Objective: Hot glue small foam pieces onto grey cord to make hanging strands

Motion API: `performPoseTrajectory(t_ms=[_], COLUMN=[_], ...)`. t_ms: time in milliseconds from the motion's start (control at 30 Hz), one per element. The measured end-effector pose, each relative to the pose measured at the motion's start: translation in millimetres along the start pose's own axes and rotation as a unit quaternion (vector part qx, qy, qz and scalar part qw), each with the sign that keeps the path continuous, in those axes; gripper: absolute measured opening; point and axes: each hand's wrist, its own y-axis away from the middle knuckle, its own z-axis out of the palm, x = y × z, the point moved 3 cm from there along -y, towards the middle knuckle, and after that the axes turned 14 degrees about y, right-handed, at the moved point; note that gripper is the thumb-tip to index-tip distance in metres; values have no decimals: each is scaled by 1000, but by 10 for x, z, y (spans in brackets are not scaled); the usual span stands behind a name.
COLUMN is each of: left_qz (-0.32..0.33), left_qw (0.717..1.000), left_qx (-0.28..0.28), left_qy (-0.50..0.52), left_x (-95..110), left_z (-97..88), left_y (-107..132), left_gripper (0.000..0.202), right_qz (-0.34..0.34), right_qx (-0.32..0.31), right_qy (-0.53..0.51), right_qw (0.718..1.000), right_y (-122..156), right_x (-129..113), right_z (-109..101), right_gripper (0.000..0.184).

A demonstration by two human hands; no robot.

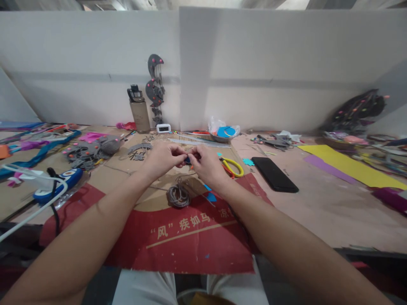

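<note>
My left hand [163,157] and my right hand [206,163] meet over the middle of the table, fingertips pinched together. Between them is a small dark blue piece [187,160], mostly hidden by the fingers, so I cannot tell its kind. Just below the hands lies a coiled bundle of grey cord [178,195] on the red and brown cardboard [190,245]. Scissors with yellow and orange handles [237,167] rest beside my right hand. Small blue cut pieces [211,197] lie under my right wrist.
A black phone [275,174] lies to the right, near yellow sheets [346,165]. At the back stand a bottle [139,112], a small white clock [163,128] and a bowl with blue pieces [222,137]. A power strip [59,186] with cables sits left, near grey felt shapes [92,150].
</note>
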Motion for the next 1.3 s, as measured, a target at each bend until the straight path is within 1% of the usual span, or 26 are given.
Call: performPoseTrajectory(t_ms=[67,167,233,333,400,500,600,733,800,867,967,1033,1067,1133,1167,1200,1233,1267,1300], left_qz=[-1,-12,-19,-21,-16,-9,6,28,31,34,47,61,67,85,94,101,107,108,107], left_qw=[1000,999,998,996,994,990,986,978,969,954,917,889,876,856,848,843,840,840,841], left_qx=[12,35,51,61,70,99,126,161,187,222,287,324,339,358,362,361,358,352,346], left_qy=[-1,22,44,64,79,104,113,127,157,201,275,318,335,363,375,384,393,399,402], left_x=[-10,-30,-47,-69,-74,-78,-89,-123,-144,-164,-192,-206,-212,-211,-207,-200,-192,-185,-179], left_z=[-15,-38,-50,-59,-66,-88,-120,-189,-246,-332,-512,-644,-706,-806,-840,-860,-866,-859,-841], left_y=[-6,-18,-26,-40,-49,-61,-73,-93,-106,-122,-148,-162,-166,-170,-169,-168,-168,-167,-166], left_gripper=[18,17,16,16,14,12,12,15,14,12,9,9,9,10,10,9,8,7,7], right_qz=[7,18,18,9,3,1,7,25,39,50,58,48,29,-38,-74,-97,-94,-70,-33], right_qx=[-5,11,18,8,-1,0,4,-6,-12,-21,-40,-65,-91,-183,-240,-288,-311,-305,-279], right_qy=[-27,-60,-63,-51,-50,-50,-49,-62,-73,-87,-116,-145,-160,-179,-179,-171,-155,-122,-67], right_qw=[1000,998,998,999,999,999,999,998,996,995,991,986,982,966,951,937,933,942,957], right_y=[1,10,17,21,20,19,19,17,13,8,1,-1,-1,9,19,26,19,-3,-33], right_x=[6,9,5,-3,-4,-1,-5,-9,-2,5,-11,-61,-102,-206,-250,-272,-262,-221,-155], right_z=[19,25,20,13,10,7,5,-1,-7,-13,-36,-72,-96,-150,-181,-215,-256,-298,-338], right_gripper=[14,17,19,13,11,12,13,17,18,20,21,20,19,20,23,27,33,40,45])
